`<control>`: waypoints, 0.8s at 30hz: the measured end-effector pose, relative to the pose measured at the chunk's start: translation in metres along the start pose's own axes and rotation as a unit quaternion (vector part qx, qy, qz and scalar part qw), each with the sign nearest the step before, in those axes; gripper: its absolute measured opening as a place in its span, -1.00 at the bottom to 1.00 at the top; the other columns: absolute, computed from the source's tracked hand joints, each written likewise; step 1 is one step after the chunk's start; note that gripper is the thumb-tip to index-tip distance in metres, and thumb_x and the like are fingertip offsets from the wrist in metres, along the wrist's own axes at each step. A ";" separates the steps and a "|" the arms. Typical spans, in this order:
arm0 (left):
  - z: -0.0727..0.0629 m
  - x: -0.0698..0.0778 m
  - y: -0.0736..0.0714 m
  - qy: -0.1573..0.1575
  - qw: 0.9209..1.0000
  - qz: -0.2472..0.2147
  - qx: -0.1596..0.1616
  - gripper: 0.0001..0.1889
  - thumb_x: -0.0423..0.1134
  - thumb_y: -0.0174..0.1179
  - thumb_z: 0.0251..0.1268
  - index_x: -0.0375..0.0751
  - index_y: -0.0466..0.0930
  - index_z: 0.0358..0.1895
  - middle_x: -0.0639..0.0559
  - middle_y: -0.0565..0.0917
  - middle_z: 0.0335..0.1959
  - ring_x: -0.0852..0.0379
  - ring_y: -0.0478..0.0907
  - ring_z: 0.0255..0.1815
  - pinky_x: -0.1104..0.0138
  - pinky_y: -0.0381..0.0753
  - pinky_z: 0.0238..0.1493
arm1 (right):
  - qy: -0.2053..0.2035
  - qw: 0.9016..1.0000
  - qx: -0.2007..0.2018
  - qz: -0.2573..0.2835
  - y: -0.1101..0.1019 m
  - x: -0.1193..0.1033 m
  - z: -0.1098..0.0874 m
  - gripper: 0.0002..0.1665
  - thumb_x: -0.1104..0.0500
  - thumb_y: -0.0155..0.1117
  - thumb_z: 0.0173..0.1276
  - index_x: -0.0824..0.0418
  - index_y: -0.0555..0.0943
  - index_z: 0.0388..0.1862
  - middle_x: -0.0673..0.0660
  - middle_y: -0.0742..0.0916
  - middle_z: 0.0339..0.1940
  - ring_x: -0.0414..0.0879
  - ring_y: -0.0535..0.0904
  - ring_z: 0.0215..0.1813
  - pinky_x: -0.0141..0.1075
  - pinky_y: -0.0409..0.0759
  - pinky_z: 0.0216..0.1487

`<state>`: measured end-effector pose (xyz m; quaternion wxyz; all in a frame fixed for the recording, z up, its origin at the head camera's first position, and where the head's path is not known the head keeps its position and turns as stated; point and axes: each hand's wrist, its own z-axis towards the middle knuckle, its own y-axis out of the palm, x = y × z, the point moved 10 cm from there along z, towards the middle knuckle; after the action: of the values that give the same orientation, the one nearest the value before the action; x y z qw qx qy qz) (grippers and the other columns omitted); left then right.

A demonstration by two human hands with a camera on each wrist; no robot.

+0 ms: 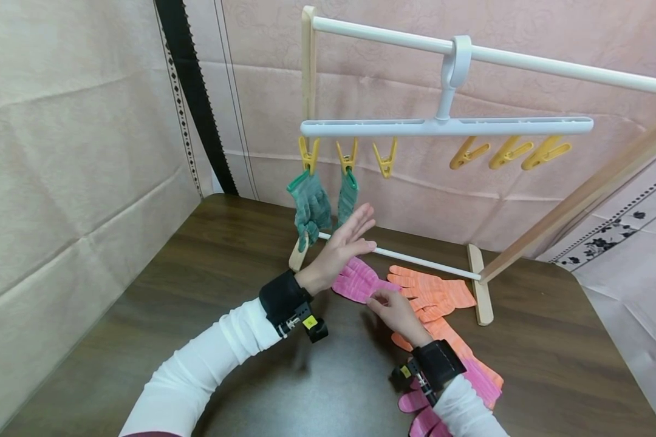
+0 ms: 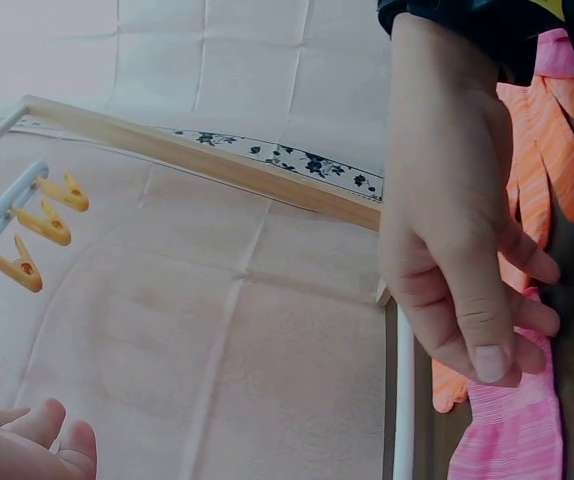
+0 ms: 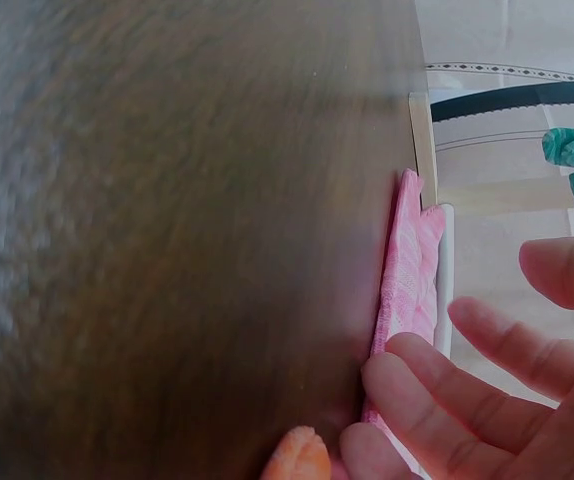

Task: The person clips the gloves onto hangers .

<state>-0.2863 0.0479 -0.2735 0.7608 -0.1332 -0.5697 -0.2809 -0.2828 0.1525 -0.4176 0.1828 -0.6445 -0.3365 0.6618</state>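
Observation:
My left hand [image 1: 341, 249] is raised with straight fingers, just in front of a pair of green gloves [image 1: 311, 203]; it holds nothing. Yellow clips [image 1: 308, 156] hold those gloves under a light-blue hanger [image 1: 372, 127]. Low over the tabletop, my right hand [image 1: 399, 312] has loosely bent fingers beside a pink glove [image 1: 358, 280]. In the right wrist view its fingers [image 3: 487, 400] lie close to the pink glove [image 3: 407, 270] without gripping it; whether they touch it I cannot tell.
Orange gloves [image 1: 432, 291] lie right of the pink one, with another pink glove [image 1: 481, 379] nearer me, partly under my right forearm. The hanger hangs from a white rail [image 1: 382, 37] on a wooden stand [image 1: 568, 209]. More yellow clips [image 1: 505, 153] hang at its right. Pink cloth stands behind.

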 end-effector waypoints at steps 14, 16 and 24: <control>0.010 0.015 -0.003 0.014 1.000 -0.001 0.016 -0.29 -0.31 -0.13 0.25 -0.16 -0.31 0.39 0.04 -0.09 0.42 0.12 -0.09 0.42 0.09 -0.05 0.35 | 0.016 1.000 0.003 0.005 -0.005 0.011 -0.001 -0.79 0.15 0.11 0.25 0.25 0.59 -0.24 0.07 0.57 -0.52 -0.12 0.38 -0.46 -0.34 0.36 -0.44; 0.012 0.017 -0.003 0.015 1.000 0.000 0.015 -0.29 -0.31 -0.13 0.24 -0.17 -0.31 0.39 0.04 -0.09 0.42 0.12 -0.09 0.42 0.09 -0.07 0.36 | 0.022 1.000 0.003 0.010 -0.005 0.012 -0.002 -0.79 0.15 0.11 0.25 0.25 0.58 -0.24 0.07 0.56 -0.53 -0.12 0.37 -0.47 -0.34 0.36 -0.45; 0.019 0.023 -0.003 0.015 1.000 0.003 0.025 -0.28 -0.29 -0.13 0.22 -0.18 -0.30 0.39 0.03 -0.09 0.42 0.13 -0.09 0.42 0.14 -0.07 0.36 | 0.040 0.999 -0.001 0.022 -0.004 0.019 -0.003 -0.82 0.16 0.10 0.26 0.25 0.58 -0.30 0.09 0.54 -0.59 -0.13 0.38 -0.52 -0.35 0.34 -0.49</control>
<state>-0.2990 0.0492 -0.2464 0.7731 -0.1114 -0.5646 -0.2665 -0.2827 0.1685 -0.4282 0.1804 -0.6780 -0.3155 0.6389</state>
